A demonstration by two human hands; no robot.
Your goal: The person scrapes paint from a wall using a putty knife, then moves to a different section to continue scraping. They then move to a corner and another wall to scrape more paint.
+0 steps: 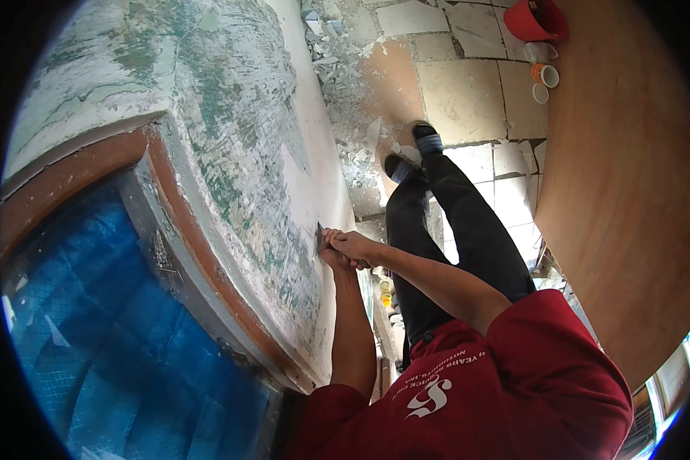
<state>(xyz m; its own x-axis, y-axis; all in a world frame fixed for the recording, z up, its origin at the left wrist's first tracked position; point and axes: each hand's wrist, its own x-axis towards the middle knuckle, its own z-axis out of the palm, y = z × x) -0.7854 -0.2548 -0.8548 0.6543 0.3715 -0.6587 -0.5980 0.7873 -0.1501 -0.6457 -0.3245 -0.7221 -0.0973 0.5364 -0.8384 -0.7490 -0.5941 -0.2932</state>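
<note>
My right hand (353, 244) and my left hand (332, 256) are closed together around a scraper, close against the wall. The scraper's thin dark blade (320, 228) pokes out past the fingers and meets the wall surface, and the dark end of its handle shows below the right hand. Most of the tool is hidden by my fingers. Patches of green and white old paint cover the wall (241, 153), with a paler bare strip near my hands.
Left is a brown window frame (184, 199) with blue sheeting (130, 330) behind it. Paint chips (326, 57) litter the tiled floor (460, 100) along the wall. To the right stands a curved wooden panel (621, 192), near a red bucket (530, 21) and small containers (546, 74).
</note>
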